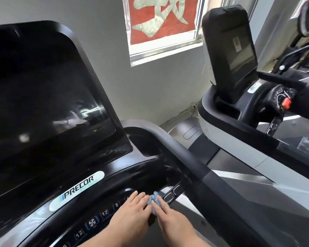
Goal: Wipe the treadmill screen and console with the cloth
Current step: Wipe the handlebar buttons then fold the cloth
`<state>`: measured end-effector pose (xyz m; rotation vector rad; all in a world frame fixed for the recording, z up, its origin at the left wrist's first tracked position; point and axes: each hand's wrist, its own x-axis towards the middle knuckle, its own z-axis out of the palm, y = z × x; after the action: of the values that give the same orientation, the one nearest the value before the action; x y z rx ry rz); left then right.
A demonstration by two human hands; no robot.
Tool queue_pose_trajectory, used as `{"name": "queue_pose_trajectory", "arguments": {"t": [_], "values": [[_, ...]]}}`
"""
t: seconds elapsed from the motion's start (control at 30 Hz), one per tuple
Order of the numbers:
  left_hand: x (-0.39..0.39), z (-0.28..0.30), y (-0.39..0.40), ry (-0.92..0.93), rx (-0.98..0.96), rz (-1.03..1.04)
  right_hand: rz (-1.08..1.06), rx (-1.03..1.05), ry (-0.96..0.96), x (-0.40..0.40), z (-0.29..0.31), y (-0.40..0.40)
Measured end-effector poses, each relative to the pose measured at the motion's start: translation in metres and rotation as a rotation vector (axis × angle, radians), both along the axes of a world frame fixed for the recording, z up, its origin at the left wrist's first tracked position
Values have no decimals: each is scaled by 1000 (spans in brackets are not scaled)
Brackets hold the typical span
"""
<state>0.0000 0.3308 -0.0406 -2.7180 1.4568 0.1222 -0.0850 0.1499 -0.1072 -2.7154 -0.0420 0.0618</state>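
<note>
The treadmill's large dark screen [43, 97] fills the left of the head view, tilted back above a black console [114, 177] with a Precor badge and a row of numbered buttons. A small blue cloth [154, 199] lies crumpled on the console's right end, beside two oblong keys. My left hand [132, 210] rests flat with its fingers on the cloth's left side. My right hand [169, 220] presses down on the cloth from the right, fingers together. Most of the cloth is hidden under both hands.
A thick black handrail [182, 152] runs diagonally just right of the console. A second treadmill with its own upright screen [235, 50] and a red safety clip [286, 103] stands to the right. A window with a red poster [161, 20] is behind.
</note>
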Motion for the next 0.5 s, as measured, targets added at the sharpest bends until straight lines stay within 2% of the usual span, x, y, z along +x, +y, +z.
{"name": "queue_pose_trajectory", "arguments": {"t": [0.13, 0.3, 0.37, 0.47, 0.5], "values": [[0, -5, -1, -11, -26, 0, 43, -141, 105, 8, -16, -31], [-3, -6, 1, -10, 9, 7, 21, -137, 122, 20, -13, -64], [-3, -1, 0, 37, 85, 31, 13, -142, 239, 35, 10, -80], [-6, 1, -6, 34, 39, 100, 109, -131, 349, 74, 51, -88], [-8, 4, -6, 72, 84, 127, 155, -133, 400, 87, 65, -87]]}}
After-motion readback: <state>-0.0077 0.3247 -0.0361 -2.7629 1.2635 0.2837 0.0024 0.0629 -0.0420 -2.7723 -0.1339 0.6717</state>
